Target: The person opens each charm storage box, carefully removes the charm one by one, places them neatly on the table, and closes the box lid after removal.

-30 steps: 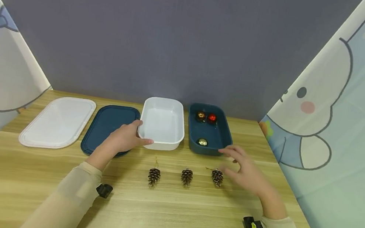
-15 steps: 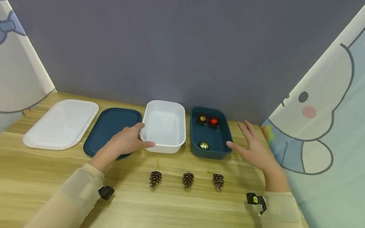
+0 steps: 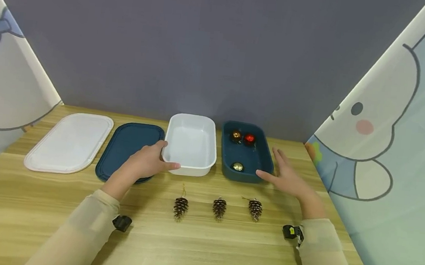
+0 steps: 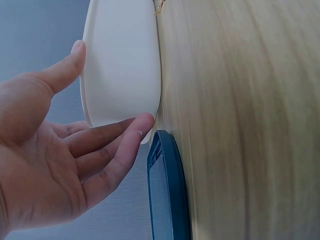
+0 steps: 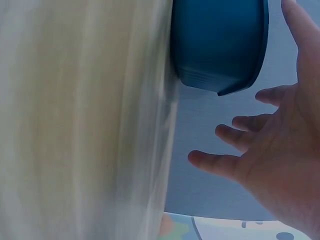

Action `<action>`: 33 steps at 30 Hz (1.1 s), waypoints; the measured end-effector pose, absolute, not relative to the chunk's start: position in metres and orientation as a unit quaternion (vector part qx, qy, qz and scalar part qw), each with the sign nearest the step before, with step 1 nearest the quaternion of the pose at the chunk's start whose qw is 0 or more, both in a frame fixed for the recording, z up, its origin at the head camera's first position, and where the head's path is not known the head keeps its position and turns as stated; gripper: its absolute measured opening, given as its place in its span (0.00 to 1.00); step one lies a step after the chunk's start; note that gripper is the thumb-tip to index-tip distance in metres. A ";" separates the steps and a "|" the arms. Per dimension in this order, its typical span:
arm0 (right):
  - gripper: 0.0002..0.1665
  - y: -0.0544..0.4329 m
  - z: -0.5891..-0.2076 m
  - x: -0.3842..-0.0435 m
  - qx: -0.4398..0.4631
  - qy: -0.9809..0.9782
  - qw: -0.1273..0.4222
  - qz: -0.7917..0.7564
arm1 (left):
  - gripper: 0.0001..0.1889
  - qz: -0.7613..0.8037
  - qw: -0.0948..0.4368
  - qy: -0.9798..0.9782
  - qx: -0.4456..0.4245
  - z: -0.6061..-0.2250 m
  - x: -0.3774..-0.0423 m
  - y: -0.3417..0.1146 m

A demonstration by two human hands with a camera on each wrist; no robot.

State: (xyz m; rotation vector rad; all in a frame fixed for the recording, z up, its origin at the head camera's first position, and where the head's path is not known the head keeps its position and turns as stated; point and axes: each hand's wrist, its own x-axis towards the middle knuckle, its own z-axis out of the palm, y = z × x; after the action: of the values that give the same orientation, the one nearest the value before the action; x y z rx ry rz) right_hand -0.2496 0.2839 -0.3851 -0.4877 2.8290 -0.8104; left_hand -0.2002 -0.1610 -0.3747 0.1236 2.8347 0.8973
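My left hand (image 3: 148, 161) lies at the near left corner of a white container (image 3: 191, 144), thumb along its front rim, fingers at its left wall. In the left wrist view those fingers (image 4: 107, 165) are loosely extended against the container (image 4: 122, 60). On the right, my right hand (image 3: 289, 180) spreads its fingers beside a dark blue container (image 3: 246, 178). The right wrist view has a gap between most fingers (image 5: 215, 162) and the blue container (image 5: 220, 45). Inside that container are a red bauble (image 3: 249, 138), an orange-gold one (image 3: 236, 136) and a pale gold one (image 3: 238, 166).
Three pine cones, left (image 3: 180, 207), middle (image 3: 219, 208) and right (image 3: 255, 209), lie in a row before the containers on the wooden table (image 3: 200, 252). At the left are a white lid (image 3: 69, 143) and a dark blue lid (image 3: 123, 144). A grey wall (image 3: 190, 52) stands behind.
My right hand has gone from above the right pine cone to the blue container's right side, its fingers spreading, then shifted slightly left. My left hand stays at the white container.
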 end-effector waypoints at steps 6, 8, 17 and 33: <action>0.67 0.283 -0.388 -0.251 -0.156 0.945 0.092 -0.273 | 0.57 0.302 0.082 0.949 0.043 -0.373 -0.199 -0.162; 0.68 0.284 -0.389 -0.251 -0.153 0.945 0.097 -0.272 | 0.57 0.301 0.081 0.949 0.044 -0.372 -0.199 -0.161; 0.68 0.285 -0.392 -0.253 -0.164 0.939 0.119 -0.279 | 0.57 0.303 0.081 0.949 0.044 -0.373 -0.201 -0.161; 0.63 0.282 -0.378 -0.250 -0.183 0.933 0.141 -0.276 | 0.58 0.305 0.082 0.948 0.044 -0.375 -0.199 -0.162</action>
State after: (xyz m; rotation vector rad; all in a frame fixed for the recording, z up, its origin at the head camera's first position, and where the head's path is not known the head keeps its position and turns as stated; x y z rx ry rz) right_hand -0.2501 0.2823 -0.3782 -0.5288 2.6944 -0.7983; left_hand -0.1989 -0.1619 -0.3746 0.1320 2.8325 0.9105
